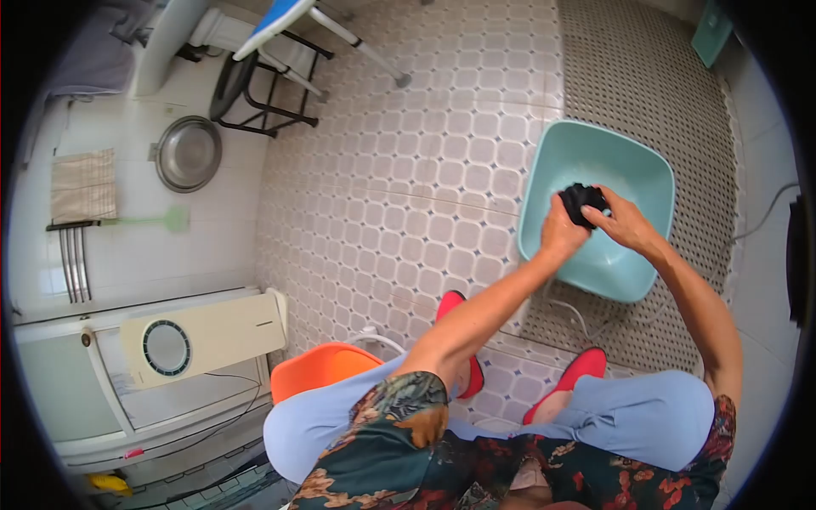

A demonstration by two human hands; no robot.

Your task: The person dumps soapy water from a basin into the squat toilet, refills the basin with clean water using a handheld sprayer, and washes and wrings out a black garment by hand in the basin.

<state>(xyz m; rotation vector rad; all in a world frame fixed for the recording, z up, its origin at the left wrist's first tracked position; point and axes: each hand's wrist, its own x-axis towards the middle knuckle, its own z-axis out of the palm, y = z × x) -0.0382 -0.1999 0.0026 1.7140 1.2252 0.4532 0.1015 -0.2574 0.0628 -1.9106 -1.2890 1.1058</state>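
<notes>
A bunched-up black cloth (580, 204) is held over the teal plastic basin (545, 144). My left hand (563, 231) grips it from the left with the fingers closed. On the other side my right hand (625, 223) has its fingers and thumb closed on the same cloth. Folds hide what kind of item it is. The basin stands partly on a perforated mat, and its bottom looks pale and shiny under my hands.
An orange bucket (319, 371) stands by my left knee. The perforated mat (642, 76) runs along the right, beside patterned tiles (408, 170). A blue-topped seat (285, 19) is at the upper left. A steel bowl (189, 154) hangs on the wall. A hose (571, 311) lies near my feet.
</notes>
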